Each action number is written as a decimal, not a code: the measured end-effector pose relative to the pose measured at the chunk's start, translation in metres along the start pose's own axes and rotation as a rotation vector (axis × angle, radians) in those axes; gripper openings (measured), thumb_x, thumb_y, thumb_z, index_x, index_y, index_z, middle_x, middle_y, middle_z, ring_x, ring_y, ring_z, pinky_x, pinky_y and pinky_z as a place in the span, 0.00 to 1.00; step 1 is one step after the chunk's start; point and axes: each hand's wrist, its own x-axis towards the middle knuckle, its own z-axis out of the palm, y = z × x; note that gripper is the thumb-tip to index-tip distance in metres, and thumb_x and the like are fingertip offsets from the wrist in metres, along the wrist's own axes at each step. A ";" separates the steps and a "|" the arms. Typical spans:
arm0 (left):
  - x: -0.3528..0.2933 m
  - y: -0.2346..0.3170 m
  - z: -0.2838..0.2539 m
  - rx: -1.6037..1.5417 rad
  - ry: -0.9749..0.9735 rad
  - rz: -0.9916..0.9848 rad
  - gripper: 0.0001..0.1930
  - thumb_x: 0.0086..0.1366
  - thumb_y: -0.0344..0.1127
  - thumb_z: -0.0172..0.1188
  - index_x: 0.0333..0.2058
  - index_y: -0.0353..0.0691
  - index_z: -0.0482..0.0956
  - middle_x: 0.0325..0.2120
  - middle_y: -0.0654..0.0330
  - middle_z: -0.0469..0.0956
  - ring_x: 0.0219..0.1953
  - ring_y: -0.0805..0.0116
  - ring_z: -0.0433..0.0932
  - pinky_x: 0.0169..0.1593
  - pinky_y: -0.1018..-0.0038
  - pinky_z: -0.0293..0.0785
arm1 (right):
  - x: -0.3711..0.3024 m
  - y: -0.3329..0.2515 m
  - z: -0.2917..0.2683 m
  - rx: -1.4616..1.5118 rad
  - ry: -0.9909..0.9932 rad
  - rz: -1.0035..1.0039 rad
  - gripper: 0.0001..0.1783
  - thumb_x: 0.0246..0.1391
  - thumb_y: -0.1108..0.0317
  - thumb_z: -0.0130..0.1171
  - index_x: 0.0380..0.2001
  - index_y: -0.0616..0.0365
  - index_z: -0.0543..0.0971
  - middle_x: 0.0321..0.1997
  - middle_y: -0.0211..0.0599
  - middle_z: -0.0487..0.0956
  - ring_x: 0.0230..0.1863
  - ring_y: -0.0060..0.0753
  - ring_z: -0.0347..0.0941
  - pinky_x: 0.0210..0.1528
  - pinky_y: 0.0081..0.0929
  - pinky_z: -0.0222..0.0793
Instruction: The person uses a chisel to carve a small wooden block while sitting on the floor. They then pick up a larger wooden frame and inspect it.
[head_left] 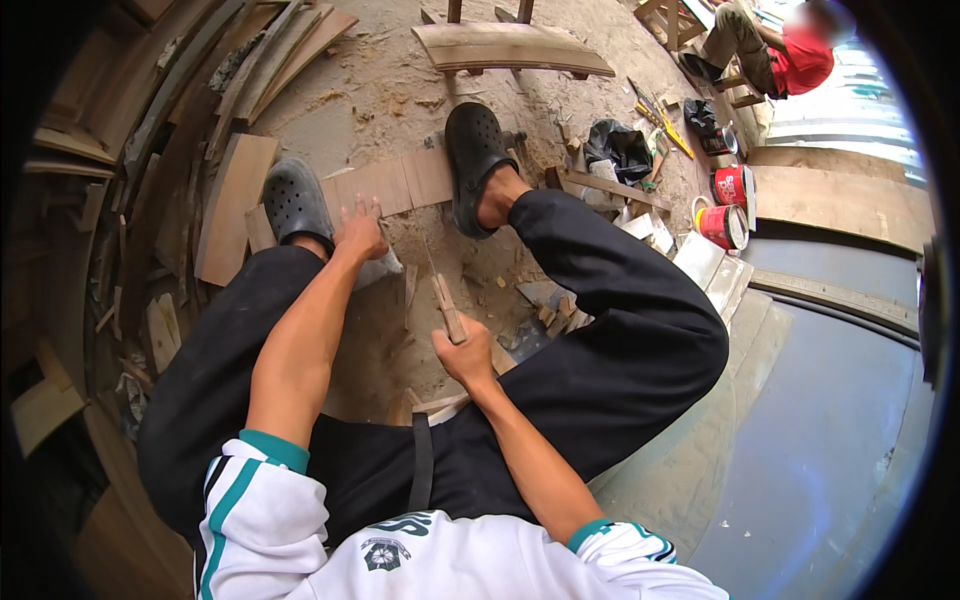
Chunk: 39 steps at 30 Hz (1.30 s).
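A flat brown wooden board [405, 178] lies low over the floor between my two dark clogs. My left hand [360, 232] rests on its near edge, fingers spread and palm down. Closed around the wooden handle of a handsaw [449, 312] is my right hand [468, 354]. The saw's narrow blade points away from me, its far end at the board's near edge, in line with a thin dark line across the board. My right clog [474, 165] presses on the board's right end, and the left clog [296, 202] is at its left end.
Planks and offcuts [235, 210] crowd the left side. Ahead stands a curved wooden piece [515, 48]. To the right are red paint cans [722, 226], a black plastic bag [620, 148], a yellow-handled tool [660, 118] and grey sheets [815, 420]. Another person [800, 60] sits far right.
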 end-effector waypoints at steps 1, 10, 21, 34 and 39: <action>-0.005 0.004 0.007 0.005 0.038 0.005 0.46 0.56 0.39 0.60 0.71 0.52 0.46 0.72 0.50 0.40 0.70 0.34 0.47 0.65 0.46 0.60 | 0.000 -0.003 0.001 0.002 -0.003 0.015 0.09 0.45 0.68 0.58 0.20 0.63 0.73 0.14 0.43 0.73 0.17 0.36 0.71 0.24 0.36 0.66; 0.004 -0.011 0.031 0.159 0.377 0.074 0.26 0.69 0.49 0.52 0.62 0.47 0.68 0.63 0.43 0.64 0.53 0.34 0.75 0.49 0.54 0.78 | -0.010 -0.051 -0.023 0.016 -0.078 0.126 0.11 0.46 0.69 0.58 0.19 0.62 0.69 0.14 0.34 0.66 0.18 0.24 0.62 0.24 0.30 0.61; 0.004 -0.010 0.020 0.155 0.371 0.110 0.27 0.68 0.51 0.52 0.61 0.44 0.69 0.60 0.39 0.67 0.48 0.37 0.78 0.49 0.56 0.78 | 0.011 -0.019 -0.007 0.013 -0.059 0.061 0.10 0.46 0.70 0.58 0.19 0.62 0.69 0.15 0.37 0.67 0.19 0.28 0.63 0.25 0.30 0.62; 0.001 -0.006 0.010 0.169 0.351 0.095 0.27 0.69 0.51 0.51 0.62 0.43 0.69 0.61 0.38 0.66 0.50 0.37 0.78 0.51 0.56 0.77 | -0.040 -0.021 -0.035 0.001 -0.078 0.035 0.10 0.47 0.69 0.57 0.20 0.64 0.70 0.15 0.38 0.67 0.19 0.26 0.63 0.25 0.29 0.62; 0.012 -0.015 0.026 0.158 0.392 0.119 0.27 0.69 0.51 0.50 0.61 0.43 0.69 0.61 0.38 0.65 0.50 0.37 0.77 0.51 0.56 0.77 | 0.002 0.014 0.006 0.052 -0.049 -0.023 0.08 0.45 0.69 0.58 0.26 0.65 0.76 0.17 0.46 0.72 0.18 0.37 0.70 0.27 0.34 0.67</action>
